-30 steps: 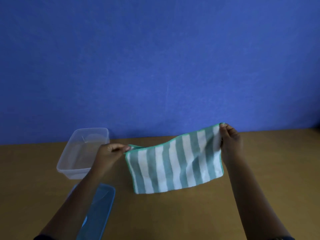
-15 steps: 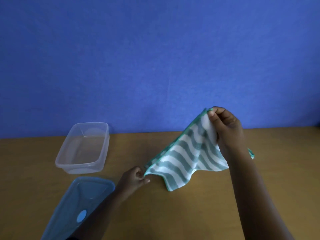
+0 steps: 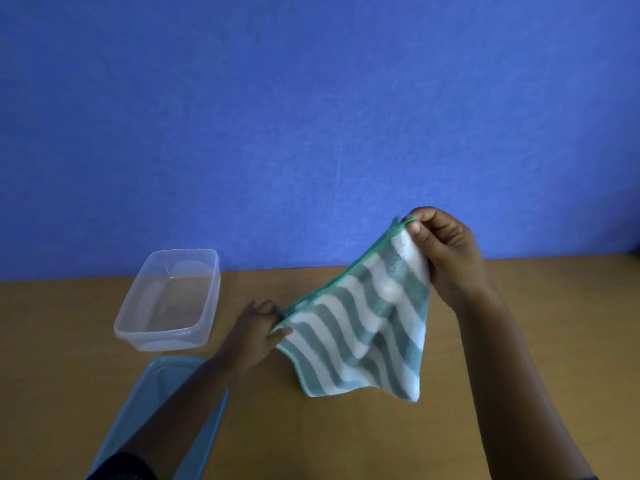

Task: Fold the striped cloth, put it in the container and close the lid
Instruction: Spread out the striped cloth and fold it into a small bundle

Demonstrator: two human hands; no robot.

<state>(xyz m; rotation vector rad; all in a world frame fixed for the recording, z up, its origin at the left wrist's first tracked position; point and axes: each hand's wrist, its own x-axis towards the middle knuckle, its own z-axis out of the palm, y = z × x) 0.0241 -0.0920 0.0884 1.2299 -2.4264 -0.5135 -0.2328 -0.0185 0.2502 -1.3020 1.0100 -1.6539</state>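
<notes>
The folding step was in hand. The right hand (image 3: 446, 258) pinched the top corner of the striped cloth (image 3: 360, 337) high above the surface (image 3: 346, 438), while the left hand (image 3: 258, 332) pinched the low corner near it, so the cloth hung slanted between them. Next, I judged, the corners needed bringing together before the cloth went to the open container (image 3: 169, 303). The lid (image 3: 152, 393) lay partly hidden under the left forearm, its near end cut off.
</notes>
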